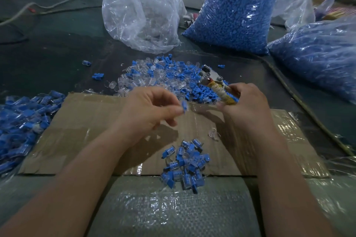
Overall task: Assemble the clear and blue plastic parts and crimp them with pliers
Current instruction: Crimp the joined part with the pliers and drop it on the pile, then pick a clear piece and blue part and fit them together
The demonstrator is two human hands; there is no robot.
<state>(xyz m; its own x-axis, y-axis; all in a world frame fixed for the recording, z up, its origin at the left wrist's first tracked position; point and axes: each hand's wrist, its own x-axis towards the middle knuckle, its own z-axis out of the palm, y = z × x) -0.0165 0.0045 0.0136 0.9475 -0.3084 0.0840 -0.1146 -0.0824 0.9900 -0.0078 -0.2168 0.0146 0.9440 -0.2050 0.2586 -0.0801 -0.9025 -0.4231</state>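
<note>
My left hand [150,109] pinches a small blue plastic part [184,106] between thumb and fingers above the cardboard sheet [86,121]. My right hand [248,106] grips the tape-wrapped handles of the pliers [213,81], whose metal jaws point up and left over the loose parts. A mixed heap of clear and blue parts [159,77] lies just beyond both hands. A small pile of joined clear-and-blue pieces [185,163] sits on the cardboard's near edge. One clear part [212,132] lies alone near my right wrist.
A large pile of joined pieces [21,121] spreads at the left. Behind stand a nearly empty clear bag [140,11] and two bags full of blue parts [233,15], [317,54]. Cables [38,0] run across the dark table at back left.
</note>
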